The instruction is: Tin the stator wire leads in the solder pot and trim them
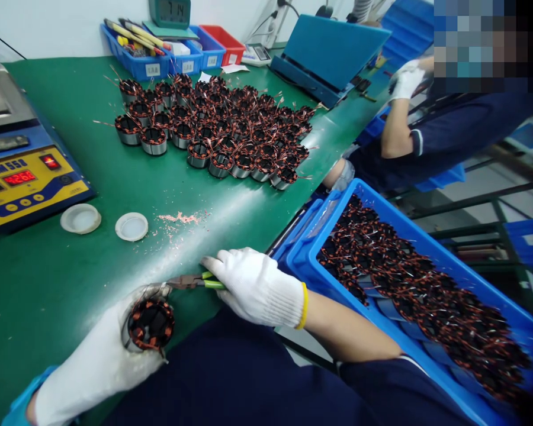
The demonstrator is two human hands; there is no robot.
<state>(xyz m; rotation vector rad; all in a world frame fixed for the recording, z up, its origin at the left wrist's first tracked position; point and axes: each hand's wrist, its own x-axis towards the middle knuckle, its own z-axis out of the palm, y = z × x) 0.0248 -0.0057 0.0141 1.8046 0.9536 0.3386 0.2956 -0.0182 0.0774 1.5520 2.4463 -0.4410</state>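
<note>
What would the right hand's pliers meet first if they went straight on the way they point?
The right hand points its green-handled pliers leftward at the copper-wound stator held in the left hand. They would probably meet the left hand's gloved fingertips or the stator's top edge first; depth is unclear.

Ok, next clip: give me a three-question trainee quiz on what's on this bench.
1. True or false: the left hand holds a wound stator.
2. What does the right hand grip? A) green-handled cutters B) a brush C) a marker
3. Where do the finished-looking stators stand: on the green table or in the blue crate?

Key: 1 true; 2 A; 3 both, a group standing on the table and more piled in the crate.
</note>
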